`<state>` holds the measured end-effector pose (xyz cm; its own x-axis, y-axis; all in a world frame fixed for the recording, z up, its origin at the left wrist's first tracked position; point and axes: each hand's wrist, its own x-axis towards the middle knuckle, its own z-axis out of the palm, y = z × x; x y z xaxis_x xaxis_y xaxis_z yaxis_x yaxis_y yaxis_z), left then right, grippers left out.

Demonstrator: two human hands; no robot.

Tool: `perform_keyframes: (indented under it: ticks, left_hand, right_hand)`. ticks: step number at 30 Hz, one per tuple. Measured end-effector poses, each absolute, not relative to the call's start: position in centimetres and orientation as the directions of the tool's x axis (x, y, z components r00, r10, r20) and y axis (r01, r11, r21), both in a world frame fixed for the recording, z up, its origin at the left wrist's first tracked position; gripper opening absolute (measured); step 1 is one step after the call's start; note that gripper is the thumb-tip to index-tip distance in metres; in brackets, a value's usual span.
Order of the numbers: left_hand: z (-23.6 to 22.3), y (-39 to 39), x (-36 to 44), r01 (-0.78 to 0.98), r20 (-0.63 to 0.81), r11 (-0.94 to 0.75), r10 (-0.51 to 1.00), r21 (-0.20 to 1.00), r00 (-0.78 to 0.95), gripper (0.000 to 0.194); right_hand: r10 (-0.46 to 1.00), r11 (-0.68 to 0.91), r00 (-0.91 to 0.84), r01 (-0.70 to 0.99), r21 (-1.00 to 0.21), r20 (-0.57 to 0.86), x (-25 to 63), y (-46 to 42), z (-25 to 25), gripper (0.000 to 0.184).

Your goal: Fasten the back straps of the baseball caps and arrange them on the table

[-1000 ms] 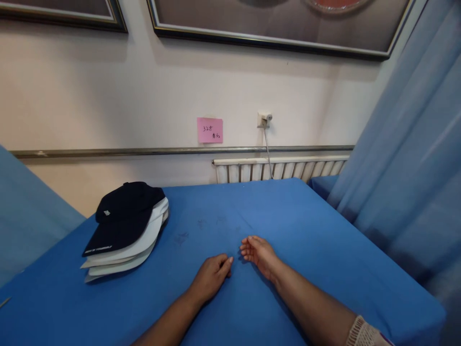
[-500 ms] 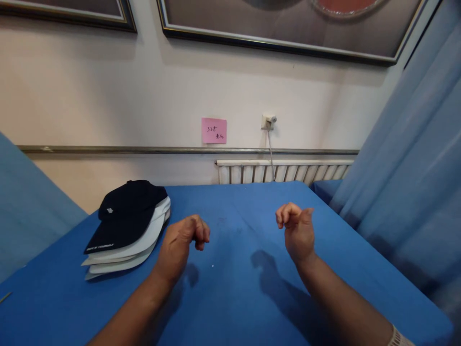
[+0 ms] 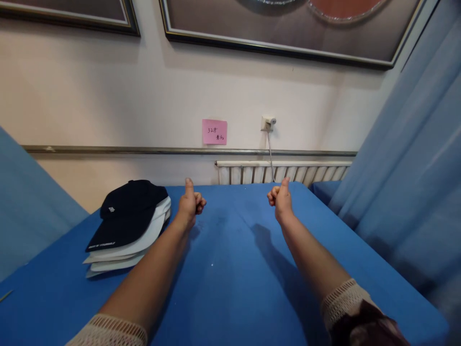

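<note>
My left hand [image 3: 190, 201] is held out over the blue table with its thumb pointing up and its fingers curled in. Nothing shows in it. Just to its left stands a stack of caps, topped by a dark navy cap [image 3: 127, 214] with small white lettering on its brim. Under that, several pale brims [image 3: 126, 251] jut out. My right hand [image 3: 282, 200] mirrors the left one farther right, thumb raised and fingers folded, also holding nothing. Both hands hover above the cloth and cast shadows on it.
Blue cloth covers the table [image 3: 223, 298]. Behind it are a radiator [image 3: 248, 174], a wall rail [image 3: 151, 150], a pink note [image 3: 214, 132] and a socket [image 3: 267, 124] with a plugged-in cord. Blue curtains [image 3: 406, 182] hang at both sides. A thin yellowish object [image 3: 6, 295] lies far left.
Both hands have reached forward, away from me, and come somewhat closer together. Their thumbs now point up with the fingers folded tighter. The stack of caps has stayed put.
</note>
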<state>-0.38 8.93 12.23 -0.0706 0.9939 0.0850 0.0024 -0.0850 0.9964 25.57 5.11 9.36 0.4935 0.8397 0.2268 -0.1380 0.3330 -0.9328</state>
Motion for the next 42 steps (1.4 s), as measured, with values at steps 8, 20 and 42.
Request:
perform_keyframes:
  ticks: [8, 20, 42]
  left_hand:
    - [11.2, 9.3, 0.2, -0.038, 0.061, -0.064, 0.995, 0.997, -0.073, 0.074]
    - [9.4, 7.9, -0.3, -0.06, 0.0, -0.004, 0.998, 0.998, -0.06, 0.074]
    - [4.3, 2.2, -6.6, -0.066, -0.095, 0.081, 0.964, 0.995, -0.247, 0.023]
  right_hand:
    - [0.87, 0.204, 0.482, -0.165, -0.965, 0.102, 25.6, 7.1, 6.6, 0.069]
    - [0.896, 0.176, 0.432, -0.131, -0.976, 0.104, 24.0, 6.4, 6.1, 0.071]
    - [0.975, -0.089, 0.198, -0.048, -0.995, -0.096, 19.7, -0.4, -4.5, 0.01]
